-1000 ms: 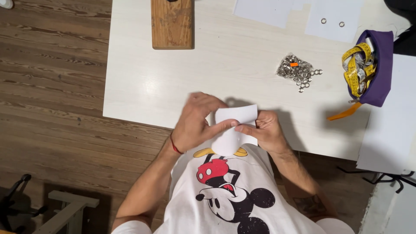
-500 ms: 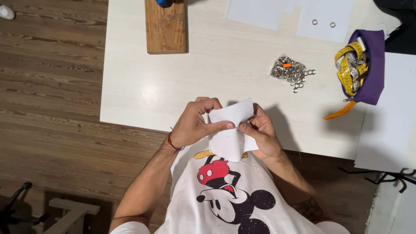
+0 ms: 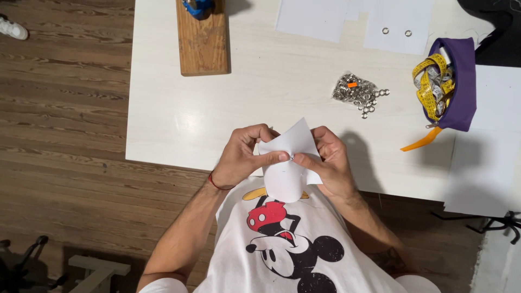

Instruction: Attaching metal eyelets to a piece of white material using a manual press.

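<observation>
Table (image 3: 179, 119): bare stretch at 12 o'clock of the hands (image 3: 287, 157). Obstacles: wooden block (image 3: 202, 40) at 11; heap of metal rings (image 3: 359, 92) at 1; purple pouch (image 3: 456, 84) at 2.

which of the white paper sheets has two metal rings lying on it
The flat sheet at the table's far edge, left of the purple pouch; the sheet beside it is bare, and the hands pinch a third.

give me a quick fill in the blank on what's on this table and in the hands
1. Both the left hand and the right hand hold a piece of white ____.
2. The yellow tape measure sits in a ____ pouch.
3. The pile of metal rings lies on the ____.
4. The board is made of ____.

Missing words: paper; purple; table; wood
</observation>
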